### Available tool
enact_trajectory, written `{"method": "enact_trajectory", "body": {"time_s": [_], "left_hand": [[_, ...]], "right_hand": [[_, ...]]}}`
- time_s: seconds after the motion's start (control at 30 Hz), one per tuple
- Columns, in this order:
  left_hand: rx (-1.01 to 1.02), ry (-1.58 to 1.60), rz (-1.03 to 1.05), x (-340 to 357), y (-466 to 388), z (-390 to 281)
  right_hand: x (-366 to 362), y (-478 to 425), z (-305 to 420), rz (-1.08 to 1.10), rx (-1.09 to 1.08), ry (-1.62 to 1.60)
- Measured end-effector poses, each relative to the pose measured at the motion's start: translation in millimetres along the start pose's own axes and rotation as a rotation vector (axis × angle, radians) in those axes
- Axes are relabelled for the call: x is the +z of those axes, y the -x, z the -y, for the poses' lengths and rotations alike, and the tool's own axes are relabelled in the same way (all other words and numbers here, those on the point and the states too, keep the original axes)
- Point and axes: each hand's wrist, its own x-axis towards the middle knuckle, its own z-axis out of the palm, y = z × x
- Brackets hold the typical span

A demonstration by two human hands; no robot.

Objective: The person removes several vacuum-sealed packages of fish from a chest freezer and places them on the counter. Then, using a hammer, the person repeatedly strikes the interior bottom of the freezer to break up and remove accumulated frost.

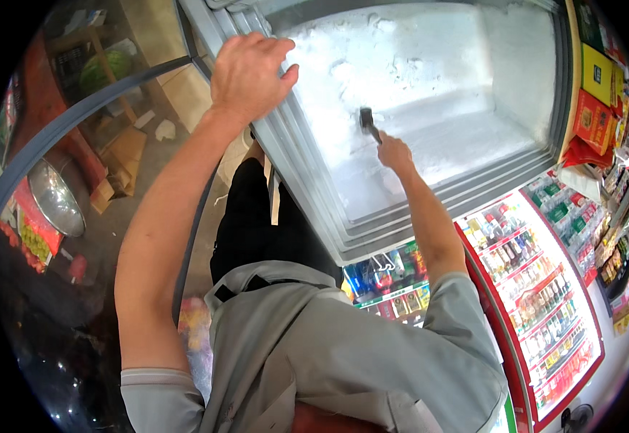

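Note:
A chest freezer stands before me, its pale inner wall coated with white frost. Some lumps of frost stick out from the surface. My right hand reaches inside and grips the handle of a short tool with a dark, blocky head; whether it is a hammer or a scraper I cannot tell. The tool's head is at the frosted surface. My left hand rests over the grey freezer rim, thumb apart from the fingers, holding no loose object.
A lit drinks cooler with a red frame and packed drink bottles stand to the right. Boxed goods line the freezer's far side. On the left are a dark-framed glass door, a metal bowl, torn cardboard and a watermelon.

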Motion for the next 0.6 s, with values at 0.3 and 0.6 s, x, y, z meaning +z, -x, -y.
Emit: {"method": "enact_trajectory", "body": {"time_s": [0.3, 0.6], "left_hand": [[0.048, -0.004, -0.061, 0.5, 1.1, 4.4], [0.066, 0.001, -0.068, -2.3, -1.4, 2.9]], "right_hand": [[-2.8, -21.1, -2.2, 0.177, 0.106, -0.033], [9.5, -19.8, -5.4, 0.182, 0.082, -0.092]]}}
